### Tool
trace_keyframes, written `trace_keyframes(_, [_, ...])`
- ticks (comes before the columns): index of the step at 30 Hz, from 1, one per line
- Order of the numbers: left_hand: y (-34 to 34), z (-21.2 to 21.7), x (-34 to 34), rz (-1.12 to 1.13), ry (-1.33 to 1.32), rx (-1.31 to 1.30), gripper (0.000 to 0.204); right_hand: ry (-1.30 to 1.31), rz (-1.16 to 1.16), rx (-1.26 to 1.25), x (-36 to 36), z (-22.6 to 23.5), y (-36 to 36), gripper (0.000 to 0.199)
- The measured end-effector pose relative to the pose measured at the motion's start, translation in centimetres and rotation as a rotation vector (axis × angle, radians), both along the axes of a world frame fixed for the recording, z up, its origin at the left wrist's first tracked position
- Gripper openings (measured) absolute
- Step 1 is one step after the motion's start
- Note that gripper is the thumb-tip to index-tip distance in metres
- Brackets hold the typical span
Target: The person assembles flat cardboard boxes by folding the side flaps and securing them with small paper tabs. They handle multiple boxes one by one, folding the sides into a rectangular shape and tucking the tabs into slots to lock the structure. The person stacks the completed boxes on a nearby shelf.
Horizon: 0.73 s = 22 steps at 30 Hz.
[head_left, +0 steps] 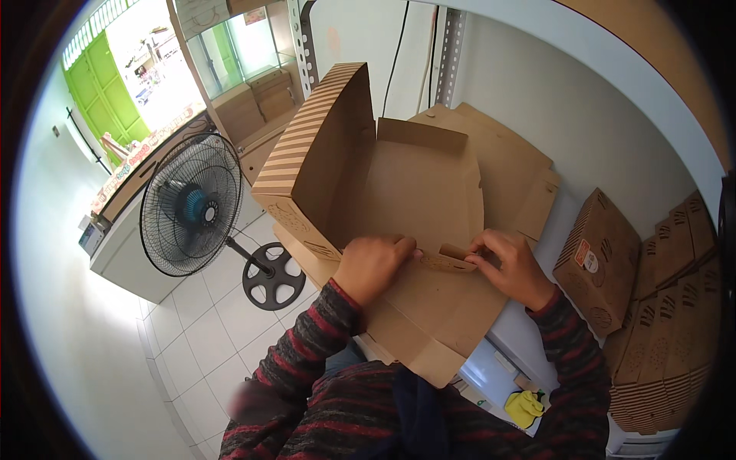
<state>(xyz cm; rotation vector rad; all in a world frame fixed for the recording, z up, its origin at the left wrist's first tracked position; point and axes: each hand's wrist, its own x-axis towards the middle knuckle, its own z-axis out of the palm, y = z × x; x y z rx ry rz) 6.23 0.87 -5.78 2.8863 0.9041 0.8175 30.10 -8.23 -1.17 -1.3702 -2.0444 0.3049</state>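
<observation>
A brown cardboard box [414,180] lies opened before me, its striped lid [310,126] standing up on the left. My left hand [376,264] is closed on the near edge of the box, by the lid's corner, its fingertips partly hidden. At the right end of that near wall, my right hand [507,264] pinches a small folded flap [458,253] between thumb and fingers. Under the box are flat cardboard blanks [506,157], one sticking out at the back right and another [437,322] toward my body.
Folded brown boxes [667,337] stand in stacked rows at the right, beside one larger box [594,261]. On the left a black pedestal fan [192,205] stands on the tiled floor. A yellow cloth [524,408] lies low at the right. Metal shelf posts [448,57] rise behind.
</observation>
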Motion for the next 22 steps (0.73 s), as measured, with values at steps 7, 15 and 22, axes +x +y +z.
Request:
trace_keyframes(7, [1.4, -0.5, 0.4, -0.074, -0.094, 0.011, 0.036, 0.004, 0.113, 0.021, 0.0, 0.2, 0.2, 0.012])
trace_keyframes(15, [3.1, -1.5, 1.3, -0.101, -0.118, -0.125, 0.040, 0.002, 0.090, 0.021, 0.1, 0.3, 0.0, 0.025])
trace_keyframes(22, [0.9, 1.5, 0.3, -0.061, -0.034, -0.104, 0.038, -0.020, 0.051, 0.078, 0.4, -0.1, 0.0, 0.023])
